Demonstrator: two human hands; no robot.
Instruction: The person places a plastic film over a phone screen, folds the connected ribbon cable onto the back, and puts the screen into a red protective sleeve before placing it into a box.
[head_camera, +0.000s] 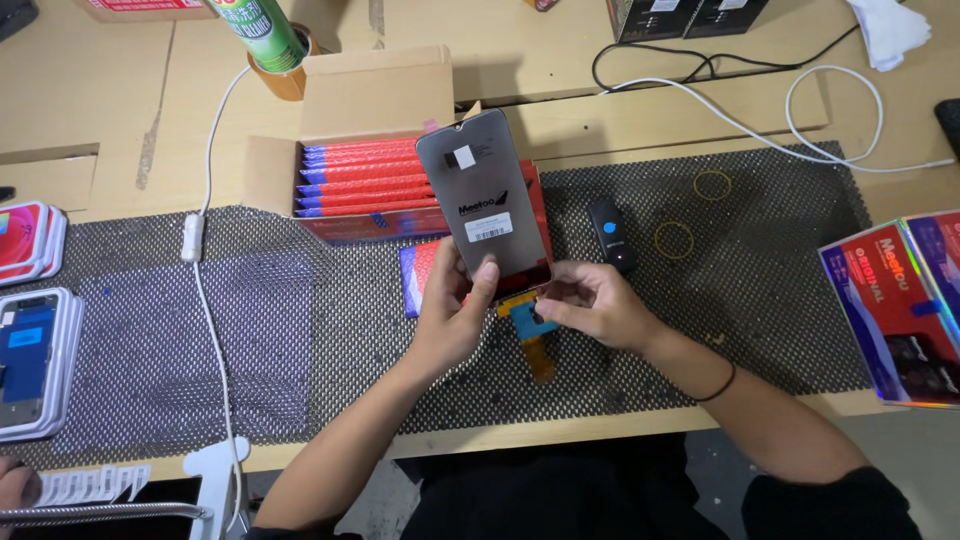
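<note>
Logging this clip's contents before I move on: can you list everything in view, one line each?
phone screen panel: one, grey, held upright mid-mat
flex cable: one, orange with blue tab, hanging below panel
cardboard box: one, brown, open, behind panel
flat packs: several, red and purple, filed in box
small device: one, black with blue dot, right of panel
rubber bands: two, yellow, right on mat
mesh mat: one, black, over table
white cable: one, left, with inline switch
spray can: one, green, top left
retail boxes: two, red and purple, right edge
left hand: grip on panel's lower edge
right hand: fingers at flex cable
</note>
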